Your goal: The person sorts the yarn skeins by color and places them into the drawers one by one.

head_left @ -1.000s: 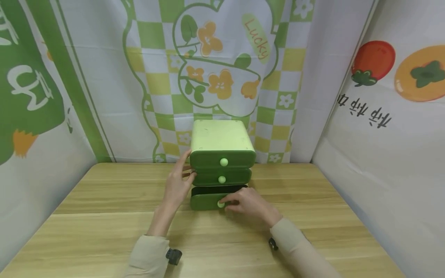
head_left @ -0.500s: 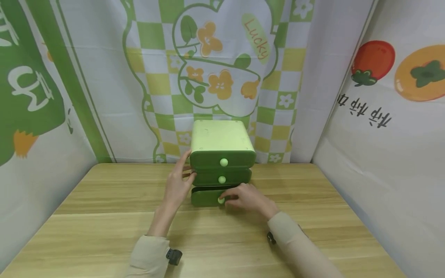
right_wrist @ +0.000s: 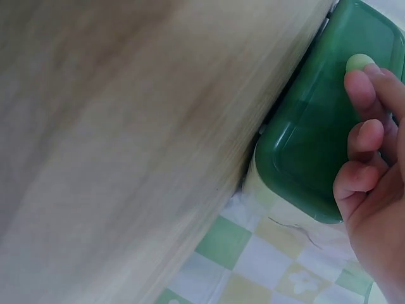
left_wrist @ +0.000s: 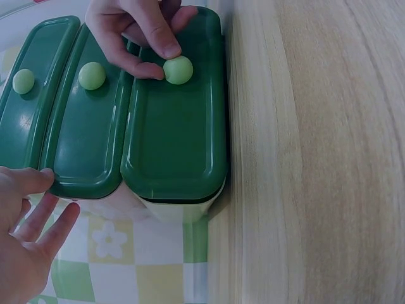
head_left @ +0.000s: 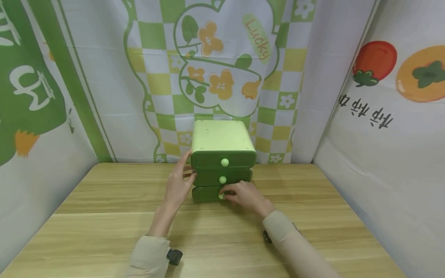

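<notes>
A small drawer cabinet (head_left: 222, 135) with a pale green top and three dark green drawers stands on the table. My right hand (head_left: 247, 196) pinches the round light green knob (left_wrist: 178, 71) of the bottom drawer (head_left: 205, 195), thumb and forefinger at its sides. In the left wrist view, a thin dark gap runs along that drawer's end. My left hand (head_left: 176, 187) rests against the cabinet's left side; its thumb touches the edge of the middle drawer (left_wrist: 85, 133) while the other fingers extend along the side. Both upper drawers are flush with each other.
The wooden table (head_left: 104, 231) spreads in front and to both sides. Behind the cabinet hangs a checked, flowered curtain (head_left: 156, 85). Printed white cloth (head_left: 375, 162) forms the right side, and another sheet (head_left: 31, 193) the left.
The bottom drawer has slid back from standing partly out to nearly level with the others, my right hand moving inward with its knob. My left hand has stayed in place.
</notes>
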Demonstrator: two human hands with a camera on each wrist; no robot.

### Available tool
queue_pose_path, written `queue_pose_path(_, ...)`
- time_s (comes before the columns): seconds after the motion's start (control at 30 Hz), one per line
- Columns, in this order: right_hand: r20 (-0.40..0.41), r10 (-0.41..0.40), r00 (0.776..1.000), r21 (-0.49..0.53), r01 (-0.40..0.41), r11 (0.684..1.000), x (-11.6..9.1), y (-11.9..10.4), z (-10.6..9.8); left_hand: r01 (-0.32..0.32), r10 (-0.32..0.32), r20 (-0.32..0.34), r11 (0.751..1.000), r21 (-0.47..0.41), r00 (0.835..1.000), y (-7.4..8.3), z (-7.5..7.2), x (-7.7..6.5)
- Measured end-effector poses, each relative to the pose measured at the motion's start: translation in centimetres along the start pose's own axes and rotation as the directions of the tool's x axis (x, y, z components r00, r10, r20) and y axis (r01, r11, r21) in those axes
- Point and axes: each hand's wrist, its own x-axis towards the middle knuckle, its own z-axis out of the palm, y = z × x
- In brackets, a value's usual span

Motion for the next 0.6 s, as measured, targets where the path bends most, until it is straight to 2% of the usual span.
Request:
queue_pose_path(0.2, 0.000, -0.013, 1.000, -0.004, 0.013, 1.000, -0.13, 0.24, 0.13, 0.002, -0.002, 0.006, 1.000, 0.008, 1.000, 0.00, 0.06, -0.02)
queue_pose_path(0.43, 0.084, 0.014, 0.996, 0.069, -0.019, 0.997, -0.33, 0.38, -0.03, 0.008, -0.008, 0.000, 1.000, 0.005, 1.000, -0.02, 0.03, -0.01)
queue_pose_path(0.6, 0.091, -0.002, 0.996, 0.087, -0.006, 0.996, -0.35, 0.63, -0.11, 0.008, -0.008, 0.000, 1.000, 0.015, 1.000, 0.08, 0.00, 0.00)
